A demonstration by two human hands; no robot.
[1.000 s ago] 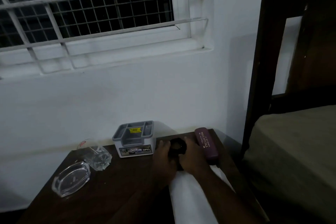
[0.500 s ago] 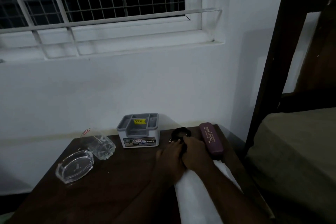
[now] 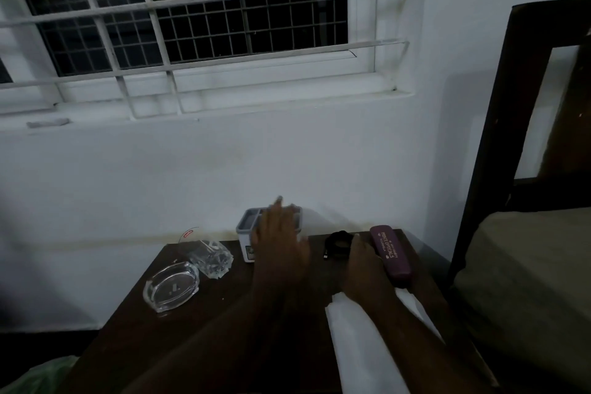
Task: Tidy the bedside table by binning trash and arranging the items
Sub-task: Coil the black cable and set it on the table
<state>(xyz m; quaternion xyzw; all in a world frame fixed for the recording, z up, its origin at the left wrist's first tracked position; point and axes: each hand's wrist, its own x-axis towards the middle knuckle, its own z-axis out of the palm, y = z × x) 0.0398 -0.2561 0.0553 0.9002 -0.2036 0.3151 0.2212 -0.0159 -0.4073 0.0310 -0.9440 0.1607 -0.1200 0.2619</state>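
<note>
Left hand (image 3: 277, 235) spread over organiser (image 3: 248, 227) — right hand (image 3: 363, 261) touches case (image 3: 390, 254) lettered "OPTICALS", grip unclear.

Far edge of the bedside table (image 3: 224, 345) is pretty crowded: grey organizer box (image 3: 248, 229) against the wall, black watch-like thing (image 3: 337, 243) right of it w/ a narrow gap btwn. Maroon glasses case (image 3: 391, 254) hugs the far right edge, bed frame (image 3: 486, 150) walls off that side. White cloth (image 3: 361, 349) covers the near right. Far left has the faceted glass (image 3: 212, 257) and glass ashtray (image 3: 171, 286) touching or nearly. Bare wood in the middle and near left, so approach from there.
</note>
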